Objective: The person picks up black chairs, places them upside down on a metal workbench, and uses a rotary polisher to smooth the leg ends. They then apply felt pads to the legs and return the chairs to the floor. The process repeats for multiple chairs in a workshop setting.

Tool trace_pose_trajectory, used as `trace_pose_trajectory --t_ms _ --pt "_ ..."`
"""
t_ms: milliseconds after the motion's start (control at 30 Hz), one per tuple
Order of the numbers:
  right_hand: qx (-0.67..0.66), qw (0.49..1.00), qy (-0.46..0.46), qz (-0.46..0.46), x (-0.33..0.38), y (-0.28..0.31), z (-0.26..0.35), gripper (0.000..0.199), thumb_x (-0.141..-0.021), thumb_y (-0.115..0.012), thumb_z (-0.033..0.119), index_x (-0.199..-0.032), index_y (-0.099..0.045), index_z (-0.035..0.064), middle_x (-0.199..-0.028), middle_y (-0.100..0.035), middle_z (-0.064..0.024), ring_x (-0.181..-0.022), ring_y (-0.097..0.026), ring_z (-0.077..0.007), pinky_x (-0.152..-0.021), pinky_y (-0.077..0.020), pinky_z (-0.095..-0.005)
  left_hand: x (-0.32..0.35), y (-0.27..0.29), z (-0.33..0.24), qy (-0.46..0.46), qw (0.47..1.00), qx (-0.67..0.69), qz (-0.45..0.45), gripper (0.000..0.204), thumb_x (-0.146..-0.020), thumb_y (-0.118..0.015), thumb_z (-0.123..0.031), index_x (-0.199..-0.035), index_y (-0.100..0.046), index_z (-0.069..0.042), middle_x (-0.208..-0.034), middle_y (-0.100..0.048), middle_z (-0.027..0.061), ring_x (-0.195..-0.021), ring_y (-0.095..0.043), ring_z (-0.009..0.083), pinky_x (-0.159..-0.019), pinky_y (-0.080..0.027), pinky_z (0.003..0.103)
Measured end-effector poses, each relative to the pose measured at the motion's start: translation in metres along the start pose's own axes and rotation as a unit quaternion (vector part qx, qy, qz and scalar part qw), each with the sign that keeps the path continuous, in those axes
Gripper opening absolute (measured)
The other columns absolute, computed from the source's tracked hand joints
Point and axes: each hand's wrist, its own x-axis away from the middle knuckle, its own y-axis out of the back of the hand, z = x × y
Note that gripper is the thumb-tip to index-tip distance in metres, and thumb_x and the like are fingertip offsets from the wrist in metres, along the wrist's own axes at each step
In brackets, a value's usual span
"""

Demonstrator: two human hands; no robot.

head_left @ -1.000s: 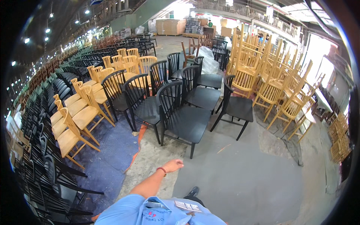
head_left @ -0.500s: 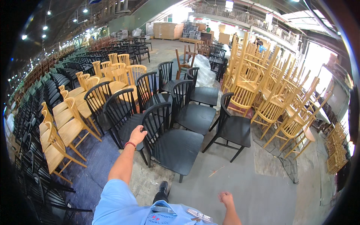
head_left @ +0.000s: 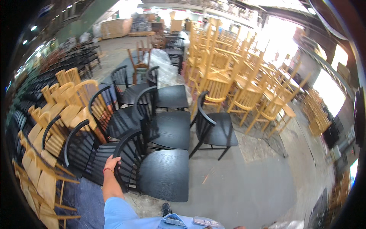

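Fingers (head_left: pixel 114 162) of my left hand (head_left: pixel 111 165) curl over the curved top rail of the nearest black chair (head_left: pixel 154 171), so that grip is clenched on the chair's backrest, with a red band showing at the wrist. My light blue sleeve (head_left: pixel 114 213) runs up from the lower edge of the head view to that hand. My right hand is barely in view: only a sliver shows at the bottom edge near the middle, and I cannot tell whether it is clenched or released.

The chair I hold stands on the concrete floor (head_left: pixel 248 191) right in front of me, its spindle back on the left and its flat black seat pointing right. Just behind it another black chair (head_left: pixel 167 128) of the same kind stands in line, and further ones follow toward the back. A single black chair (head_left: pixel 215 128) stands apart to the right of that row, its back turned toward the row. To the left of my hand more black chairs (head_left: pixel 82 149) crowd close, and beyond them rows of light wooden chairs (head_left: pixel 57 122) run along the left side. On the right, taller stacks of yellow wooden chairs (head_left: pixel 236 76) fill the hall. My dark shoe (head_left: pixel 166 209) shows below the held chair's seat.
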Motion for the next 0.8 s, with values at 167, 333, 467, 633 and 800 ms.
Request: trace_pose_trajectory --t_ms 167,333,467,633,800 --pt "-0.152 0.983 0.014 0.106 -0.021 0.002 -0.021 0.022 -0.09 -0.052 0.021 -0.091 -0.065 0.0039 -0.087 -0.067 -0.0108 -0.08 -0.066 -0.0236 -0.058 -0.0522 -0.0424 0.015 -0.019 -0.01 0.02 0.987 0.034 0.158 0.032 -0.081 -0.065 -0.002 -0.109 -0.051 -0.007 -0.065 -0.056 0.0083 -0.053 -0.057 0.0223 -0.049 -0.052 0.039" --pt "-0.421 0.858 0.027 0.295 -0.056 0.018 -0.071 0.014 -0.088 -0.056 0.012 -0.095 -0.064 0.0029 -0.088 -0.068 -0.0132 -0.075 -0.066 -0.0228 -0.056 -0.0514 -0.0359 0.06 -0.115 0.001 0.039 0.95 0.136 0.28 0.052 -0.078 -0.065 0.001 -0.123 -0.041 -0.011 -0.067 -0.056 0.0083 -0.056 -0.058 0.023 -0.052 -0.053 0.042" --pt "-0.211 0.977 -0.002 0.024 -0.05 -0.012 -0.056 0.019 -0.087 -0.062 0.008 -0.105 -0.065 0.0015 -0.093 -0.068 -0.0137 -0.079 -0.068 -0.0248 -0.059 -0.054 -0.0343 0.149 -0.19 0.012 0.008 0.955 0.13 0.266 0.044 -0.079 -0.064 0.001 -0.116 -0.042 -0.011 -0.066 -0.055 0.008 -0.056 -0.059 0.0234 -0.053 -0.053 0.042" --pt "-0.283 0.959 0.008 0.0 -0.045 0.008 -0.115 0.02 -0.089 -0.059 0.009 -0.106 -0.065 -0.0006 -0.094 -0.068 -0.0142 -0.077 -0.068 -0.0243 -0.057 -0.0549 -0.0362 0.256 -0.278 0.062 -0.032 0.953 0.144 0.265 0.05 -0.077 -0.064 0.005 -0.118 -0.04 -0.012 -0.078 -0.056 0.0093 -0.06 -0.06 0.0225 -0.056 -0.055 0.042" --pt "-0.459 0.884 -0.037 -0.077 -0.025 -0.018 -0.213 0.013 -0.087 -0.058 0.007 -0.096 -0.064 -0.0004 -0.08 -0.067 -0.0138 -0.066 -0.067 -0.0226 -0.051 -0.0531 -0.0354 0.347 -0.335 0.103 -0.04 0.956 0.105 0.272 0.057 -0.076 -0.065 0.007 -0.123 -0.037 -0.009 -0.091 -0.055 0.0118 -0.066 -0.06 0.0232 -0.057 -0.053 0.042"
